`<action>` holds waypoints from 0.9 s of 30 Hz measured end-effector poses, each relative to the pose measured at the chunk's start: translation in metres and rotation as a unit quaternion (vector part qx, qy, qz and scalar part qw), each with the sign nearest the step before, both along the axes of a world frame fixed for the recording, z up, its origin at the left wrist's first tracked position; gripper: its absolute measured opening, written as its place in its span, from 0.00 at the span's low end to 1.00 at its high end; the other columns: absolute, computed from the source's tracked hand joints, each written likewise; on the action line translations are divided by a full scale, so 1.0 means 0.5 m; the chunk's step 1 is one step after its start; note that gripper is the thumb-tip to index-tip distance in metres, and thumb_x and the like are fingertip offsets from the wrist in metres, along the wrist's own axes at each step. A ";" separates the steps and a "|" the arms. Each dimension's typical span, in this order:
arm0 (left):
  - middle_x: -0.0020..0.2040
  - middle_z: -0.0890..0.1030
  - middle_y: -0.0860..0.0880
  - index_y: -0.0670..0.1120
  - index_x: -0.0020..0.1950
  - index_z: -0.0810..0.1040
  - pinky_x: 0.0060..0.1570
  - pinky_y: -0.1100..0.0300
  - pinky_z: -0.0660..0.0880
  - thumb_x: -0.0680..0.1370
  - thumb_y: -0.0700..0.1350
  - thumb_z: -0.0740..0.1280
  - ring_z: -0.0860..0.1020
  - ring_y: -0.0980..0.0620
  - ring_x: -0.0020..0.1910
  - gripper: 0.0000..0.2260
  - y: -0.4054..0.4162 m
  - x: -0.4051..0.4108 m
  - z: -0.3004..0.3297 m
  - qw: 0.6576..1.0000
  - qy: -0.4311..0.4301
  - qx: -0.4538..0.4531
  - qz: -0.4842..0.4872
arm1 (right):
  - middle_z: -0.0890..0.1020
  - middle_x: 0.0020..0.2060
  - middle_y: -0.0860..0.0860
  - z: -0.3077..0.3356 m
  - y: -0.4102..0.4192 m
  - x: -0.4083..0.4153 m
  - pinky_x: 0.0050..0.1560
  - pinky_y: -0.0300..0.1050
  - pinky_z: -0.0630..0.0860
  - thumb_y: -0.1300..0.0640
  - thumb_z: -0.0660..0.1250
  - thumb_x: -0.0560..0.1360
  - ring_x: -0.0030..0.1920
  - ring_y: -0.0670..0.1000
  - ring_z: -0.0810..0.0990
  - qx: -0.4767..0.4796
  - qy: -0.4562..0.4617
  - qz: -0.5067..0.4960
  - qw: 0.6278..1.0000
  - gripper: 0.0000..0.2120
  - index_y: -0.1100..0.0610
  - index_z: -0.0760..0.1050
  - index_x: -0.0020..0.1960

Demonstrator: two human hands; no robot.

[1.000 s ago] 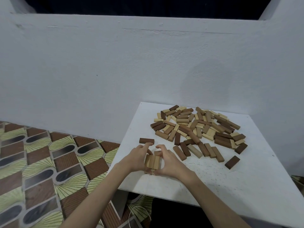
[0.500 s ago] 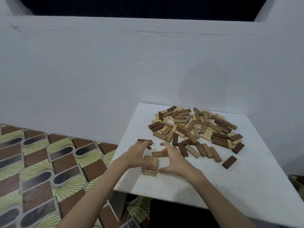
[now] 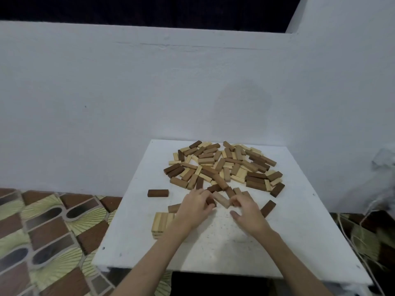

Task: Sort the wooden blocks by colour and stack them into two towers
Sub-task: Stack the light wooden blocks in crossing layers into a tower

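Note:
A short tower of pale wooden blocks point(image 3: 160, 224) stands near the white table's front left. My left hand point(image 3: 193, 209) is just right of it, and its curled fingers pinch a dark brown block point(image 3: 211, 202) at the near edge of the mixed pile of wooden blocks point(image 3: 224, 165). My right hand point(image 3: 249, 213) lies beside it. Its bent fingertips touch the blocks next to a pale block point(image 3: 221, 199) that lies between both hands, and its thumb is spread away and holds nothing.
The white table point(image 3: 213, 248) stands against a white wall. A lone dark block point(image 3: 158, 193) lies at the left, another dark one point(image 3: 268, 208) lies right of my right hand, and a brown one point(image 3: 173, 208) shows behind my left hand. Patterned floor lies beyond the table's left edge.
Both hands have left the pale tower and moved right and forward to the pile's near edge. The left hand has taken hold of a dark block. The tower stands free.

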State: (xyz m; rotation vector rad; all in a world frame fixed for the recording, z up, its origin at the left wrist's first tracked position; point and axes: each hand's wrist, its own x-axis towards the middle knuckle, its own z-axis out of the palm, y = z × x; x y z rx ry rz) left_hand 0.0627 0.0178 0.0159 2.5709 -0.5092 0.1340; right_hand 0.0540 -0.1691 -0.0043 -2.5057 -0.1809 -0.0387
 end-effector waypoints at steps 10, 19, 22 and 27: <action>0.55 0.77 0.48 0.45 0.57 0.77 0.56 0.58 0.68 0.79 0.45 0.61 0.72 0.49 0.57 0.10 -0.105 0.064 -0.059 1.000 0.000 0.007 -0.013 | 0.79 0.47 0.52 -0.058 -0.112 0.057 0.50 0.41 0.72 0.63 0.65 0.75 0.51 0.52 0.76 0.003 -0.035 -0.076 0.996 0.07 0.59 0.76 0.53; 0.65 0.72 0.54 0.51 0.65 0.72 0.64 0.56 0.63 0.77 0.53 0.63 0.65 0.52 0.66 0.18 -0.243 0.130 -0.073 0.990 0.011 0.098 -0.101 | 0.78 0.49 0.59 -0.085 -0.201 0.102 0.44 0.51 0.74 0.57 0.79 0.63 0.47 0.61 0.75 -0.110 -0.060 -0.163 0.979 0.24 0.62 0.76 0.55; 0.67 0.71 0.55 0.51 0.64 0.73 0.64 0.55 0.60 0.78 0.54 0.58 0.64 0.52 0.68 0.17 -0.256 0.129 -0.090 0.984 -0.007 0.127 -0.124 | 0.79 0.43 0.57 -0.105 -0.225 0.091 0.37 0.48 0.75 0.62 0.81 0.57 0.40 0.59 0.76 -0.101 -0.106 -0.158 0.977 0.21 0.61 0.79 0.48; 0.56 0.77 0.53 0.48 0.54 0.77 0.61 0.58 0.66 0.76 0.52 0.50 0.71 0.52 0.60 0.19 -0.235 0.133 -0.109 0.991 -0.054 0.068 -0.106 | 0.80 0.45 0.57 -0.091 -0.267 0.086 0.36 0.51 0.78 0.62 0.81 0.58 0.43 0.60 0.78 -0.134 -0.106 -0.183 0.968 0.20 0.58 0.80 0.47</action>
